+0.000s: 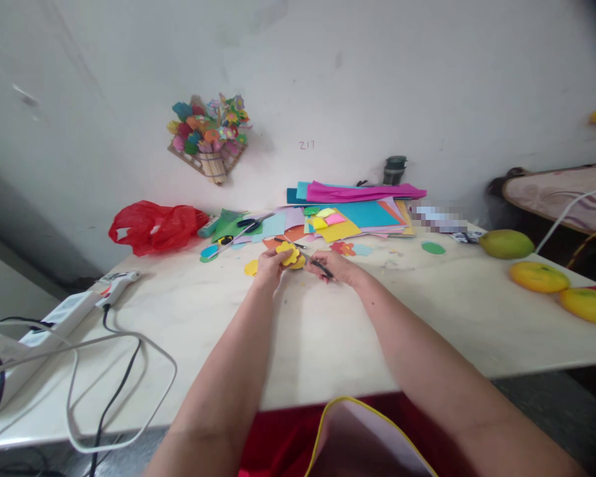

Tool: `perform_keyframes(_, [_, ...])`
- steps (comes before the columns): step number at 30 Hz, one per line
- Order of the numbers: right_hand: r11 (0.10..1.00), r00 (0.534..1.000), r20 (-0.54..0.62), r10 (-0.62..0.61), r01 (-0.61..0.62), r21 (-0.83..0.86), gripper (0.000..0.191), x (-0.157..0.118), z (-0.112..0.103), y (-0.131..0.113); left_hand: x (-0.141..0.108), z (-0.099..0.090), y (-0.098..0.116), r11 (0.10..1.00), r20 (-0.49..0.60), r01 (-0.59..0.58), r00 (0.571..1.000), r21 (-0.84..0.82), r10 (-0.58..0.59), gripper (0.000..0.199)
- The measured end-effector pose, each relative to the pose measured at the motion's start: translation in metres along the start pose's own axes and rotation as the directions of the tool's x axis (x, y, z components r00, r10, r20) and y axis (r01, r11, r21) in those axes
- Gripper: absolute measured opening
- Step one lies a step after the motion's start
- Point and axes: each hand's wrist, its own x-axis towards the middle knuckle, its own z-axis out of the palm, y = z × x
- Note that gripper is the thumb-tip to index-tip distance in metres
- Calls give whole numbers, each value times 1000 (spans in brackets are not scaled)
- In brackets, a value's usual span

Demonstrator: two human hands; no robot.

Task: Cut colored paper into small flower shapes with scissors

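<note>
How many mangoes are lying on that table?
3. The greenish mango lies farthest back on the right of the table; the middle yellow mango is in front of it, and the rightmost yellow mango is at the picture's edge.

A whitish table (328, 351) holds a red bag (153, 228), bright paper (365, 214), a white power strip (67, 315) and three fruits (506, 244) (mangoes, perhaps, one green and two yellow).
</note>
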Motion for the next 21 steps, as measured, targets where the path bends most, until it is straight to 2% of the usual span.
perform_keyframes(6, [1000, 1000, 21, 0, 0, -10, 26, 2, -1, 3, -1, 0, 1, 999, 2, -17, 1000, 36, 17, 24])
perform_keyframes(13, [997, 999, 31, 18, -15, -73, 32, -13, -1, -14, -1, -1, 1, 986, -5, 1, 1000, 167, -1, 27])
perform_keyframes(16, [996, 999, 39, 23, -20, -81, 35, -16, -3, -17, 0, -2, 0, 974, 39, -35, 999, 224, 27, 29])
perform_keyframes(21, [999, 998, 60, -26, 28, -40, 36, -9, -7, -5, 1, 0, -1, 978, 136, -50, 991, 204, 22, 35])
